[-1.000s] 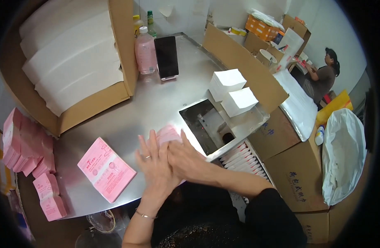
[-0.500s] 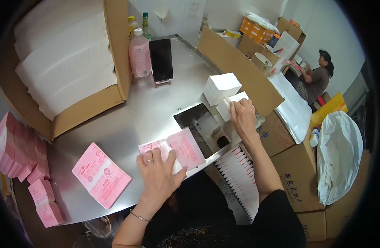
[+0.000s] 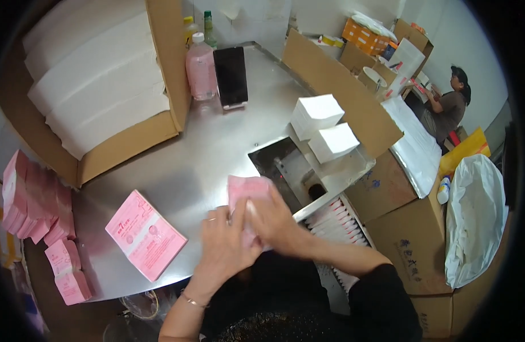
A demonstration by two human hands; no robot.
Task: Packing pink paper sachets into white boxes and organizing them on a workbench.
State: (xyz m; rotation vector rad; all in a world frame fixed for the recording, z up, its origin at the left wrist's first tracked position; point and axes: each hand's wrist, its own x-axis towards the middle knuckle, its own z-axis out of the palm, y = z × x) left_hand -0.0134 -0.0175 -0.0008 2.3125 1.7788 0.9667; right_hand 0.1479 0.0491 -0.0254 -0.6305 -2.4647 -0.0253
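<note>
Close to the table's front edge, a pink printed wrapper (image 3: 248,187) is folded up between my two hands. My left hand (image 3: 225,242) grips its left side, fingers bent over it. From the right, my right hand (image 3: 276,225) presses on the same wrapper, somewhat blurred by motion. Whatever lies inside the fold is hidden by my fingers. To the left lies a flat stack of pink printed wrappers (image 3: 147,236). Beyond my right hand, two white blocks of folded tissues (image 3: 333,142) stand side by side, past a rectangular opening (image 3: 279,165) in the metal tabletop.
An open carton (image 3: 128,151) of white tissues stands at the far left, with bundled pink packs (image 3: 37,199) below it. A phone (image 3: 231,77) and a pink bottle (image 3: 201,68) stand at the back. Under the opening runs a row of packs (image 3: 339,219). A person (image 3: 450,105) sits far right.
My right hand has left the white tissue block and come over to the pink wrapper beside my left hand. The wrapper, spread flat before, is now folded up.
</note>
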